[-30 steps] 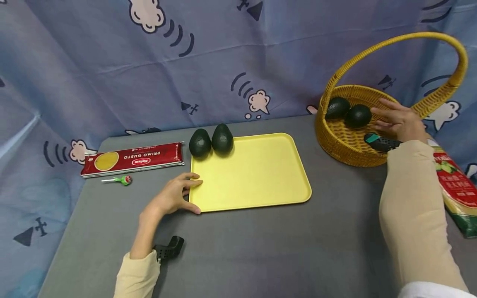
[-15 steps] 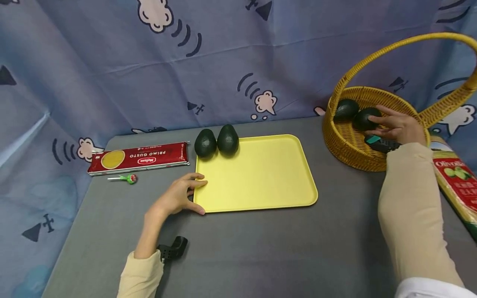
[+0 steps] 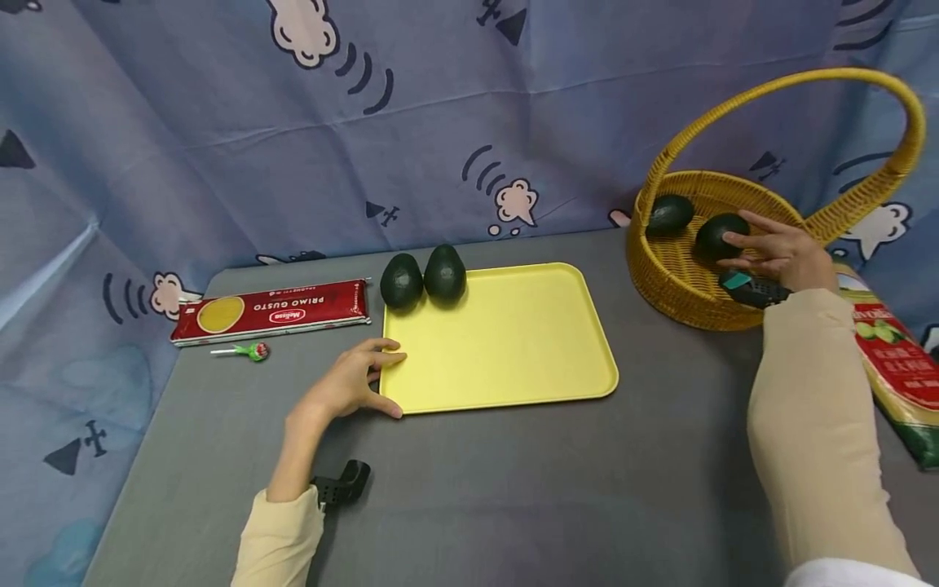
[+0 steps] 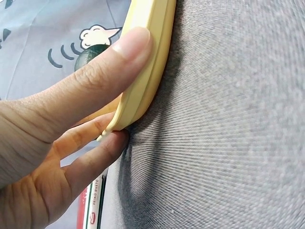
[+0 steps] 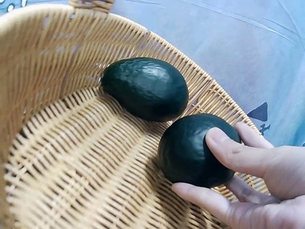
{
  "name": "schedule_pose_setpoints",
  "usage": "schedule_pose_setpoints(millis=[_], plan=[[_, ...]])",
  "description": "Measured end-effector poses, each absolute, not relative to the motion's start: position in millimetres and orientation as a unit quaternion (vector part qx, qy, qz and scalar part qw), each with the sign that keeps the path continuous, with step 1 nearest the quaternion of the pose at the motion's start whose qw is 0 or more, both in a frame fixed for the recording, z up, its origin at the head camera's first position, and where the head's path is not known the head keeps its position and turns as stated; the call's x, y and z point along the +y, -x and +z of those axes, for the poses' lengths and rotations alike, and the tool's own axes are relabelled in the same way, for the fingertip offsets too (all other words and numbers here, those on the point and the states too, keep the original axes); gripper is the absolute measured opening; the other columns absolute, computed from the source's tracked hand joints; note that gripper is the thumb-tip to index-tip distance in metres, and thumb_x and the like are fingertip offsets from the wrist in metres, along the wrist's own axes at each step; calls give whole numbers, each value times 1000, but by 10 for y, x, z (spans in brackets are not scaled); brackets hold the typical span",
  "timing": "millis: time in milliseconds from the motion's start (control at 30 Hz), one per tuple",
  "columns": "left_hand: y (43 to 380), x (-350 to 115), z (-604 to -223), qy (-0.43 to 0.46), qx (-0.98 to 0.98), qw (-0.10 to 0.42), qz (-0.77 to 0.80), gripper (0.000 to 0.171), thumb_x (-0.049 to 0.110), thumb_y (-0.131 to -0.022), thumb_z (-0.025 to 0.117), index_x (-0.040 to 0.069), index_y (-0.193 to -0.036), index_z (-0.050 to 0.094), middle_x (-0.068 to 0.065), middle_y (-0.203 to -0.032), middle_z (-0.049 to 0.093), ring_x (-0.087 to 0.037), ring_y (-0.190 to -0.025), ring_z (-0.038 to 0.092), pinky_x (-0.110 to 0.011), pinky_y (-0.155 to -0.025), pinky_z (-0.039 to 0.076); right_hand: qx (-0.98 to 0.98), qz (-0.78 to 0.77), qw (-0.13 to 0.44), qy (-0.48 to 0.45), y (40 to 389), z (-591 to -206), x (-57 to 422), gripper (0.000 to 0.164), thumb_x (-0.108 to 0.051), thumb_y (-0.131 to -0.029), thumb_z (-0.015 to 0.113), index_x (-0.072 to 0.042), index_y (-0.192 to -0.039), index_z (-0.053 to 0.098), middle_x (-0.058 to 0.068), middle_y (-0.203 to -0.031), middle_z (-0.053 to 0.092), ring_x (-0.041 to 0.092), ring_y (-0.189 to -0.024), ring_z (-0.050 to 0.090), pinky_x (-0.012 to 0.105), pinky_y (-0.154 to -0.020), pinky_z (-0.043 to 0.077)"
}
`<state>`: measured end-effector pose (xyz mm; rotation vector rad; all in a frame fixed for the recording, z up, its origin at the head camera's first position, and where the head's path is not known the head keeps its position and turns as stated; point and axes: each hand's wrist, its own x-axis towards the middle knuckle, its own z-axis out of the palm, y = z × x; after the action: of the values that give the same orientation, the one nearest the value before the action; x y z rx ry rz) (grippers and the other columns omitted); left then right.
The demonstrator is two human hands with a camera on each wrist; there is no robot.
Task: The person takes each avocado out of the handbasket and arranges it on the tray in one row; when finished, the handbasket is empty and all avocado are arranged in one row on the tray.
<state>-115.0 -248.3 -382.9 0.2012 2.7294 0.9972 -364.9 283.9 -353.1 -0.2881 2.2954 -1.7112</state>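
In the basket, my right hand (image 3: 795,254) holds a dark green avocado (image 5: 188,152), with the thumb on top and fingers around its sides. A second avocado (image 5: 145,88) lies beside it against the wicker wall. The yellow wicker basket (image 3: 653,281) stands at the back right, its tall handle arching up. At the table's middle lies a yellow tray (image 3: 506,342). My left hand (image 3: 339,390) grips its near left corner, the thumb on the front rim (image 4: 138,71) and fingers at the left side. Two more avocados (image 3: 445,275) sit at the tray's back left corner.
A red spaghetti packet (image 3: 275,312) and a green-wrapped lollipop (image 3: 253,351) lie left of the tray. A red and gold bag (image 3: 891,359) lies right of the basket, partly behind my right forearm. A patterned blue cloth (image 3: 440,122) hangs behind the grey table.
My right hand has moved left within the basket and taken hold of the nearer avocado, which now sits slightly apart from the other. My left hand stays at the tray corner.
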Motion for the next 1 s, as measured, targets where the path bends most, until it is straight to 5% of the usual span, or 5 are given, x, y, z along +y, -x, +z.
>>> schedule_pose_setpoints(millis=[133,300,800,900,1000], plan=[[1159,-2491,-3839,-71,930,113,343,77,13,-68,87,-8,-133,52,-23,-141,40,-37,-124,48,-40,-97,48,790,-593,126,93,3573,-3523,2870,49,-7,-99,51,-15,-145,39,-6,-113,69,-9,-73,60,5,-60,46],[1166,-2512,-3852,-74,931,111,340,77,13,-68,87,-8,-133,52,-24,-141,40,-38,-124,48,-39,-97,48,711,-675,194,-43,3613,-3408,2854,73,-21,-93,63,-21,-153,21,-14,-80,68,6,-69,66,14,-55,49],[1164,-2499,-3828,-70,931,121,338,78,13,-68,87,-8,-134,51,-23,-143,39,-37,-121,51,-41,-97,48,774,-595,197,-86,3536,-3242,2786,83,-29,-83,74,-30,-152,27,-12,-76,70,6,-61,63,22,-39,38],[1162,-2495,-3834,-73,931,121,336,78,13,-68,87,-7,-135,51,-23,-143,39,-37,-120,52,-40,-96,48,750,-627,191,-87,3509,-3251,2791,83,-22,-83,74,-30,-151,28,-8,-121,63,5,-63,64,18,-44,47],[1158,-2492,-3837,-80,933,118,331,78,13,-68,87,-8,-134,51,-24,-142,39,-37,-120,52,-40,-96,49,729,-654,185,-79,3481,-3256,2789,83,-14,-83,73,-30,-151,28,-2,-158,17,8,-69,68,19,-46,51]])
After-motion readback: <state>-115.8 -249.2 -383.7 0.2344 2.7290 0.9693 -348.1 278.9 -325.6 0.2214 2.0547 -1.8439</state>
